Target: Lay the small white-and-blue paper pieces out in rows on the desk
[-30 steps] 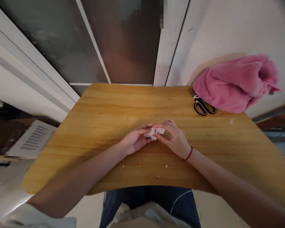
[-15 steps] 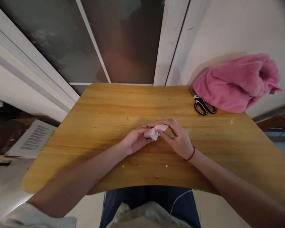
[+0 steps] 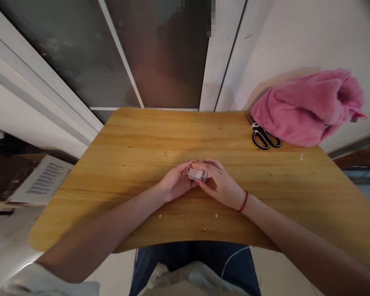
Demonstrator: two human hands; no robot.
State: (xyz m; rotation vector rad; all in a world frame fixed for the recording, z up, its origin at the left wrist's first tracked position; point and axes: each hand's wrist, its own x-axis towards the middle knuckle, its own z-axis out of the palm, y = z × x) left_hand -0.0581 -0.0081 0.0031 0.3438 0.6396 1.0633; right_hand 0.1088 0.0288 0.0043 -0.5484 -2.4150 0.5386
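Note:
A small stack of white paper pieces (image 3: 196,174) lies between my hands, above the middle of the table's near half. My left hand (image 3: 176,183) cups the stack from the left and below, fingers curled round it. From the right, my right hand (image 3: 219,181) closes over the stack, its thumb at the near edge and its fingers over the far edge. The right fingers cover part of the paper. A red cord circles my right wrist.
Black-handled scissors (image 3: 265,137) lie at the back right, blades partly under a pink plush cloth (image 3: 302,109). White scraps (image 3: 216,215) dot the wooden table (image 3: 135,139) near its front edge. A cardboard box (image 3: 41,181) stands to the left. Sliding door panels rise behind.
My right hand has moved left and in over the stack. The loose paper piece it held out to the right now lies against the stack. My left hand has barely moved.

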